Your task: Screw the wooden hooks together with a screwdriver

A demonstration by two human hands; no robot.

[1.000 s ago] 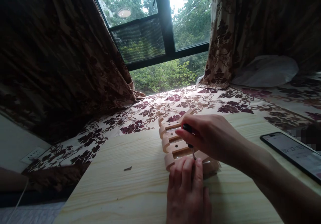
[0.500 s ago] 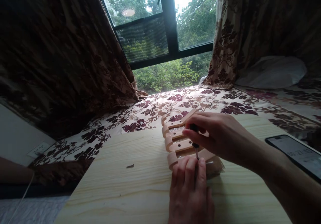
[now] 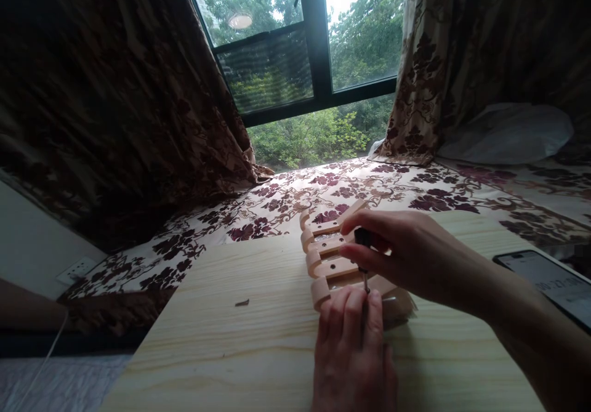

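Observation:
A screwdriver (image 3: 363, 238) with a black handle is pinched in my right hand (image 3: 401, 246), its metal shaft pointing down close to my left fingertips. Pressed onto the near end of a slatted wooden piece (image 3: 333, 268) is my left hand (image 3: 353, 344), thumb and fingers closed around the spot where the shaft comes down. Rounded blocks line the piece's left side, and several dark screw heads show in its slats. My hands cover part of it, and the screwdriver's tip is hard to make out. Clear plastic (image 3: 399, 304) shows beneath its right side.
On the pale wooden tabletop (image 3: 221, 350), a small dark screw-like piece (image 3: 242, 303) lies left of my hands. A phone (image 3: 549, 282) rests at the right. Flowered cloth (image 3: 286, 196) spreads behind the board toward the window, and a white plastic bag (image 3: 508, 132) sits back right.
The whole view has shifted slightly. My right hand keeps its grip on the screwdriver with a slight turn of the fingers; my left hand stays on the wooden piece.

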